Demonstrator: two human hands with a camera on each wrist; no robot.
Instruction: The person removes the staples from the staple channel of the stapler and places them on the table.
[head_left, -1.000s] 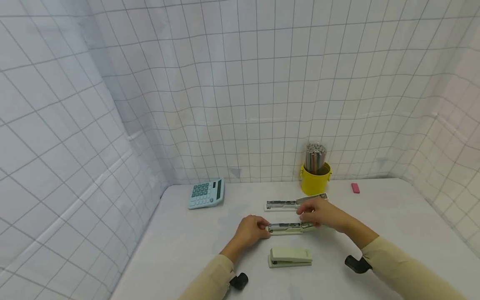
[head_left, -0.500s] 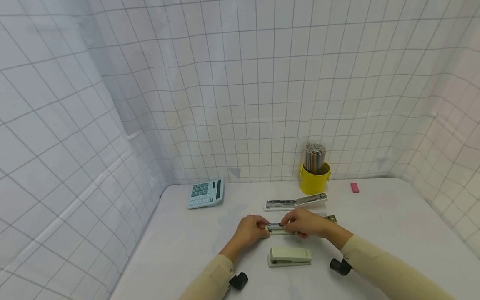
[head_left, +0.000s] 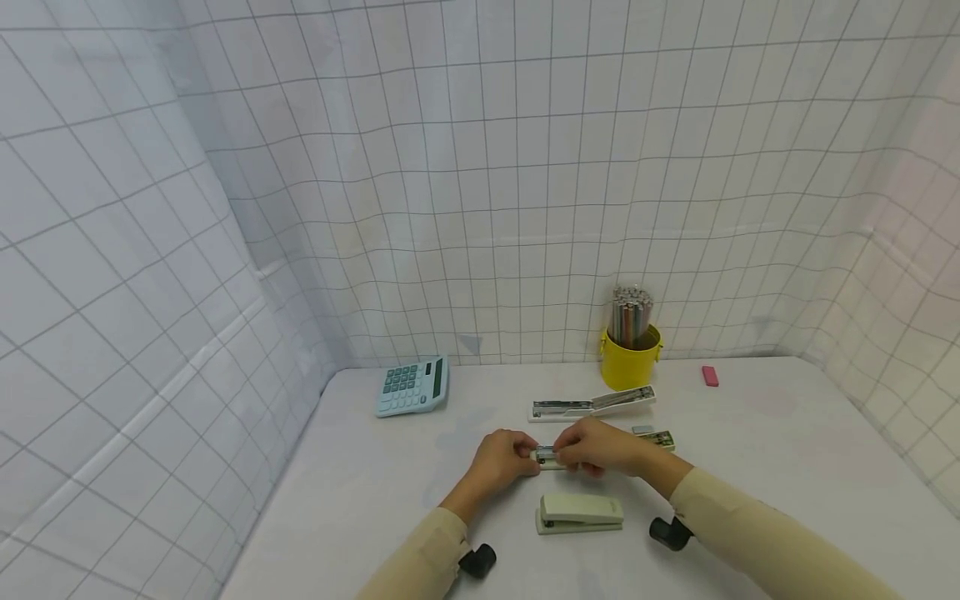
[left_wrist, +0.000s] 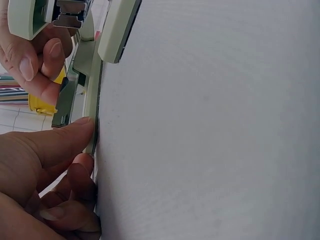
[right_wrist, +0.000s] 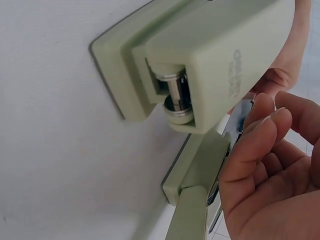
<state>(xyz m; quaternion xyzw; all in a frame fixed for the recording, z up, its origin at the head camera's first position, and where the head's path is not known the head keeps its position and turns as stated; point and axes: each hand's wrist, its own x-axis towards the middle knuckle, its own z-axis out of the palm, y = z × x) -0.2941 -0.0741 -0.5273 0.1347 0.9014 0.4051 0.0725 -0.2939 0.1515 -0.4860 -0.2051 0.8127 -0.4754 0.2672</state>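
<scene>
My left hand [head_left: 498,460] holds the front end of a pale green stapler [head_left: 551,465] against the table. Its cover [head_left: 662,440] is swung open to the right. Over the staple channel, my right hand [head_left: 602,446] has its fingers bent and pinched together, with a silvery strip of staples [head_left: 545,451] showing at the fingertips; the fingers hide most of it. In the left wrist view my thumb [left_wrist: 70,137] presses along the base's edge. A second green stapler [head_left: 581,512], its cover down, stands nearer me, and also shows large as a green stapler [right_wrist: 215,55] in the right wrist view.
Behind lies an opened white stapler [head_left: 558,410]. A small grey strip [head_left: 642,430] rests beside the green cover. Further back stand a yellow pot [head_left: 630,367] of pencils [head_left: 632,315], a light blue calculator [head_left: 412,387] and a pink eraser [head_left: 710,376]. Gridded curtains [head_left: 480,183] surround the table.
My right hand has moved left from the stapler's cover to its staple channel, then slightly further toward the front. The cover now lies lower and further open. My left hand stays in place.
</scene>
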